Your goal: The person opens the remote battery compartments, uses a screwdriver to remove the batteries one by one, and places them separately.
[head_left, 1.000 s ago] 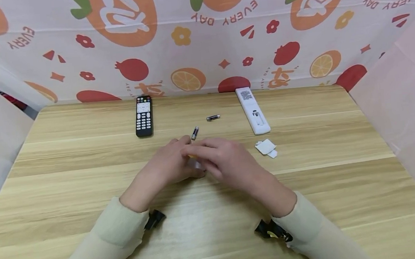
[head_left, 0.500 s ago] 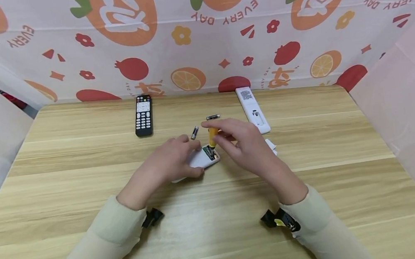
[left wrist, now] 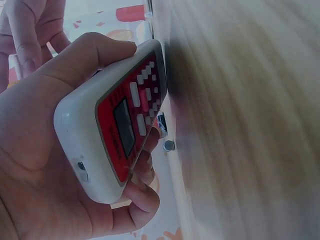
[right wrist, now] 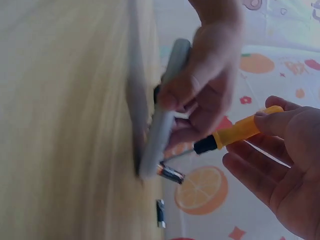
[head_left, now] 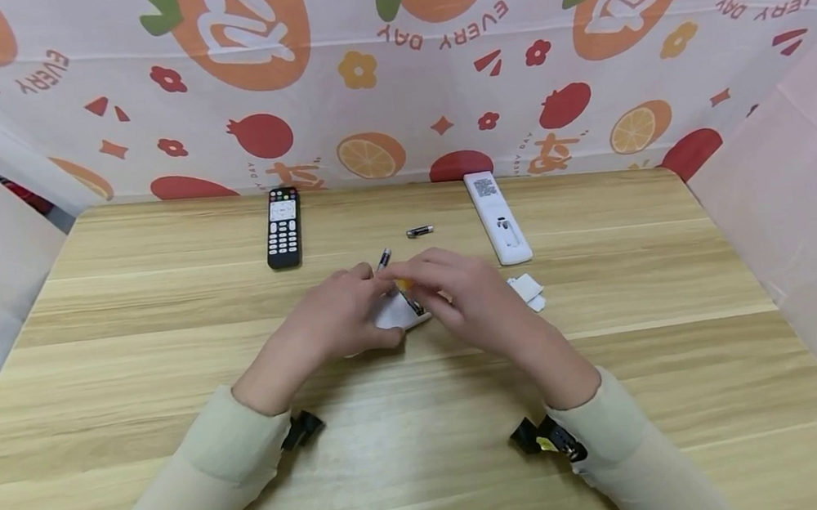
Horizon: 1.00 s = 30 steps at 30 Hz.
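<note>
Face down in my left hand (head_left: 329, 320) is a white remote control (head_left: 395, 315), gripped by its sides just over the table. Its red front with buttons and a small screen (left wrist: 125, 127) shows in the left wrist view. My right hand (head_left: 471, 294) pinches a screwdriver by its yellow handle (right wrist: 237, 132). The screwdriver's thin shaft (right wrist: 177, 155) reaches the remote's far end, where a battery (right wrist: 171, 173) appears to stick up at a slant from the back. In the head view, my right fingers partly cover the battery compartment.
Two loose batteries, one near (head_left: 383, 259) and one farther back (head_left: 419, 231), lie beyond my hands. A black remote (head_left: 283, 230) lies at the back left. Another white remote (head_left: 498, 217), back up, lies right of them, with white covers (head_left: 528, 290) in front.
My right hand moved right with the screwdriver upright, uncovering the battery compartment, then came back left with the handle tilted toward my left hand. The left hand has barely moved.
</note>
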Motion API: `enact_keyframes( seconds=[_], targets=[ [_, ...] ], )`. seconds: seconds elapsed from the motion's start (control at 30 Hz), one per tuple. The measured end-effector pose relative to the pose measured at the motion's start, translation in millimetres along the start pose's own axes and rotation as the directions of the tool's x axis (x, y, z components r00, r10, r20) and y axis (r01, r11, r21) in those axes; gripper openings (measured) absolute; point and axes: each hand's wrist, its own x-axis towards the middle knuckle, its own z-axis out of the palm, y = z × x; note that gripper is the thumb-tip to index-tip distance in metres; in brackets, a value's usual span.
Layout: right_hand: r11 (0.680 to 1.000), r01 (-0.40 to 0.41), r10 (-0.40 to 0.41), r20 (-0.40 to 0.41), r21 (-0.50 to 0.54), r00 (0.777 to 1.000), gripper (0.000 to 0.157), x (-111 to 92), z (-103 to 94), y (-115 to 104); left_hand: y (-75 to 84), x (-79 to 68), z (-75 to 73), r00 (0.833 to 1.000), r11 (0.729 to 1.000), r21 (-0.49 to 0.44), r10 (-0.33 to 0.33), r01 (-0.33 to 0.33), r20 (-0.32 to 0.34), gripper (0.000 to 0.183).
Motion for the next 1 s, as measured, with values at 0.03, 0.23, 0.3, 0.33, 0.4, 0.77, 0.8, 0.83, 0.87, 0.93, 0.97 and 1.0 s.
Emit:
enact_keyframes(
  seconds=[0.03,0.23,0.3,0.33,0.4,0.77,0.8,0.83,0.87,0.93,0.97,1.0],
  targets=[
    [1.0,-0.01,0.01,-0.013,0.002,1.0,0.035,-1,-2.0,1,0.2,0.1,-0.2,1.0,1.0,0.0,-0.001,0.001,0.006,0.065],
    [0.999,-0.048,0.048,-0.053,0.008,0.997,0.036,-2,-11.6,5,0.6,1.5,-1.7,1.0,1.0,0.001,0.002,-0.002,0.03,0.064],
    [0.999,-0.051,0.051,-0.059,-0.001,0.997,0.035,-2,-13.2,6,0.3,1.4,-2.8,0.999,1.0,0.003,0.002,-0.002,0.033,0.064],
    [0.999,-0.052,0.052,-0.063,-0.004,0.997,0.035,-2,-13.6,6,-0.1,1.3,-3.2,0.999,1.0,0.002,0.0,0.0,0.034,0.064],
    [0.999,-0.042,0.04,-0.06,-0.021,0.997,0.035,-2,-13.3,6,-0.8,1.0,-3.9,0.999,1.0,-0.002,-0.005,0.005,0.033,0.063],
    [0.989,0.144,-0.145,0.125,0.019,0.981,0.033,1,4.0,-5,-0.8,-2.6,-5.7,1.0,1.0,0.018,0.025,-0.025,0.007,0.046],
    [0.989,0.144,-0.146,0.134,0.024,0.98,0.033,1,3.9,-5,-0.5,-2.6,-6.0,1.0,1.0,0.018,0.025,-0.025,0.011,0.045],
    [0.99,0.138,-0.141,0.137,0.031,0.98,0.034,0,3.3,-6,-0.2,-2.6,-6.2,1.0,1.0,0.012,0.016,-0.016,0.013,0.045],
    [0.992,0.123,-0.127,0.134,0.039,0.983,0.035,-1,2.1,-5,0.1,-2.5,-6.3,1.0,1.0,0.011,0.012,-0.012,0.012,0.047],
    [0.994,0.089,-0.095,0.113,0.057,0.989,0.036,-1,-1.3,-4,0.6,-2.7,-6.5,1.0,1.0,0.002,0.002,-0.002,0.011,0.052],
    [0.995,0.074,-0.08,0.096,0.06,0.992,0.036,-2,-3.3,-3,0.7,-2.7,-6.6,1.0,1.0,-0.002,-0.005,0.005,0.012,0.056],
    [0.997,0.059,-0.063,0.076,0.058,0.995,0.036,-2,-5.2,-2,1.1,-2.9,-6.8,1.0,1.0,-0.007,-0.013,0.013,0.014,0.059]
  ],
)
